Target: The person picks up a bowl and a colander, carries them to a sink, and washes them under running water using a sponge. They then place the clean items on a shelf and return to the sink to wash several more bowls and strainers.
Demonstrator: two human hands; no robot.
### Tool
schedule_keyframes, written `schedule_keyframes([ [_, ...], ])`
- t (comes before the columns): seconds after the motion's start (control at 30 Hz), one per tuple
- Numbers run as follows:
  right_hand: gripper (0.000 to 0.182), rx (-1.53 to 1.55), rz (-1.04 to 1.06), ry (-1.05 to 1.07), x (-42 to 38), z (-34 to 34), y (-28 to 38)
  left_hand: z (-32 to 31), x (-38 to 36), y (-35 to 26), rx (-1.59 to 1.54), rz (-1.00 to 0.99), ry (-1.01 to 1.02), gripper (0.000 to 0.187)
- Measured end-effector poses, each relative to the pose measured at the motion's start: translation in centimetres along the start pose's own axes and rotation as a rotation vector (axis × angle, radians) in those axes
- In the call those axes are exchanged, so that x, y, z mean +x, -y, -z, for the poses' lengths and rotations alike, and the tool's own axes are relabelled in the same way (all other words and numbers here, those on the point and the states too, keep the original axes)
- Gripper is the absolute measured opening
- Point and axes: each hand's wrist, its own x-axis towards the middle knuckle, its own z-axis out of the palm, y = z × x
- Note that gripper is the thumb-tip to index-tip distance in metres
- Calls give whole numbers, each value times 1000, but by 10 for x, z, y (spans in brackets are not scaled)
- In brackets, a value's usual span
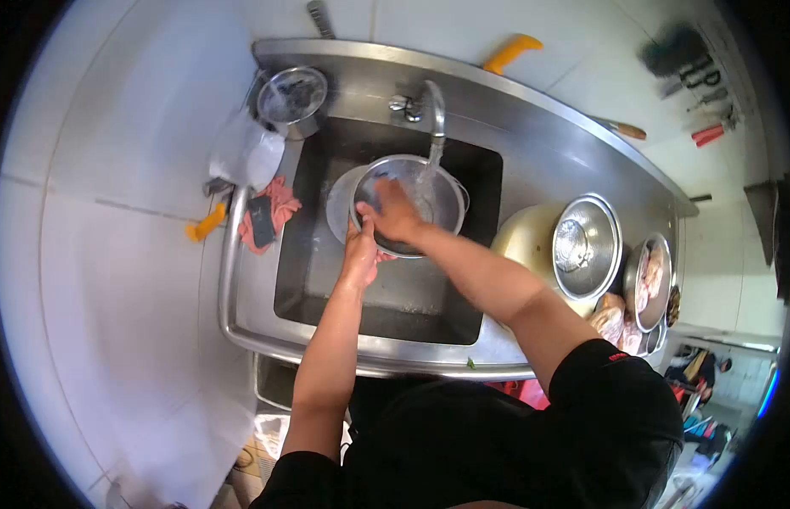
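Observation:
Under the running faucet [435, 110], a round metal bowl [451, 208] is tilted in the sink [378, 327], and water falls into it. My left hand [361, 253] grips the bowl's near left rim, thumb on the inside and fingers beneath. Inside the bowl, my right hand [393, 210] lies against the left part of the inner wall, its fingers smeared by motion. Something dark shows by those fingertips, too blurred to name. Behind the held bowl, a paler round vessel [337, 208] sticks out on the left.
At the sink's left edge lie a pink cloth [283, 204] and a dark scrubbing pad [261, 222]. A metal pot [293, 95] stands at the back left corner. On the right counter are a metal basin [600, 271], a cutting board [522, 242] and a bowl of meat [648, 280].

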Motion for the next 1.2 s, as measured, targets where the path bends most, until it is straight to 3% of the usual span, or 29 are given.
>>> schedule_keyframes([
  [0.03, 45, 77, 92, 172, -4, -10, -6, -9, 3, -1, 39, -55, -21, 41],
  [0.07, 45, 91, 75, 153, -10, 2, -8, -4, 6, -1, 66, -47, -10, 41],
  [0.13, 39, 88, 198, 801, -27, 38, -16, 16, 17, -6, 92, -29, -7, 43],
  [0.17, 39, 101, 184, 785, -30, 46, -27, 13, 13, -10, 112, -20, 6, 43],
  [0.2, 41, 41, -39, 508, -29, 53, -43, 9, 6, -16, 188, -13, 29, 43],
  [0.27, 43, -25, -274, 227, -27, 44, -56, -4, 6, -13, 264, 3, 64, 43],
  [0.33, 53, -204, -269, -291, -7, 2, -57, -18, 19, 5, 217, 57, 91, 41],
  [0.4, 56, 515, -412, 53, -13, 6, -34, -13, 38, 15, 156, 21, 89, 41],
  [0.43, 56, 516, -422, 35, -24, 17, -31, -5, 47, 15, 92, -19, 69, 40],
  [0.5, 54, 136, -1, 544, -52, 37, -36, 15, 48, -1, 110, -31, 44, 43],
  [0.53, 54, -146, 52, 684, -49, 45, -54, 25, 44, -6, 224, 21, 76, 43],
  [0.57, 54, -143, 44, 684, -45, 45, -65, 29, 40, -9, 335, 71, 108, 44],
  [0.6, 53, -262, -52, 361, -38, 46, -74, 13, 35, 0, 406, 94, -9, 43],
  [0.63, 53, -377, -141, 31, -31, 46, -81, -6, 32, 8, 405, 88, 0, 43],
  [0.67, 47, -283, -187, -86, -30, 37, -70, -20, 29, 17, 352, 95, -1, 42],
  [0.7, 47, -286, -188, -84, -31, 28, -54, -27, 28, 23, 298, 106, -5, 42],
  [0.77, 43, 154, -236, 319, -26, 22, -28, -24, 40, 16, 161, 142, 39, 39],
  [0.8, 43, 154, -230, 322, -29, 27, -37, -4, 51, 8, 215, 94, 81, 40],
  [0.83, 42, -59, -115, 534, -40, 38, -52, 16, 57, 3, 271, 50, 117, 41],
  [0.87, 40, -273, 4, 740, -44, 42, -61, 20, 51, -12, 318, 140, 62, 41],
  [0.9, 40, -267, 6, 744, -37, 35, -72, 15, 44, -13, 320, 144, 56, 41],
  [0.97, 39, -246, -215, -53, -17, 22, -102, -17, 33, -3, 396, 58, -45, 46],
  [1.0, 39, -248, -213, -51, -14, 25, -81, -33, 30, -2, 243, 137, 46, 55],
  [1.07, 39, 222, -444, 42, -10, 28, -27, -9, 83, 28, 177, 151, 83, 56],
  [1.1, 39, 217, -438, 45, -16, 37, -18, 2, 103, 39, 118, 167, 119, 58],
  [1.13, 39, 175, -318, 283, -25, 47, -16, -4, 84, 9, 366, 51, -152, 50],
  [1.17, 39, 136, -196, 521, -34, 59, -13, 2, 75, -8, 366, 51, -158, 50],
  [1.2, 40, -78, -101, 492, -42, 80, -12, 15, 68, -24, 306, 62, -123, 48],
])
